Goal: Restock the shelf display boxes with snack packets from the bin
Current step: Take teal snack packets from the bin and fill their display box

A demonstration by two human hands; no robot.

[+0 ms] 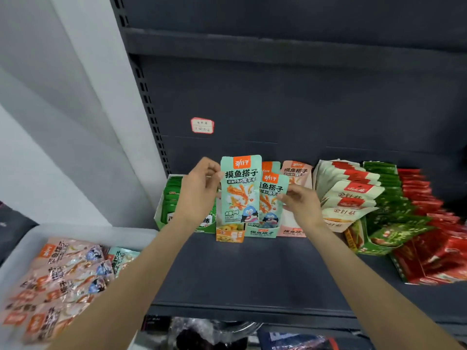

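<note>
Both hands are raised over the dark shelf (252, 269). The left hand (199, 190) pinches the left edge of an upright mint-green snack packet (240, 190), whose foot sits in the orange display box (230, 234). At 3 o'clock of it, the right hand (302, 203) pinches a second mint-green packet (270, 200) standing in the mint display box (261, 232). The hands are apart, one per packet. At 8 o'clock, a translucent bin (75, 229) holds pink packets (63, 274).
</note>
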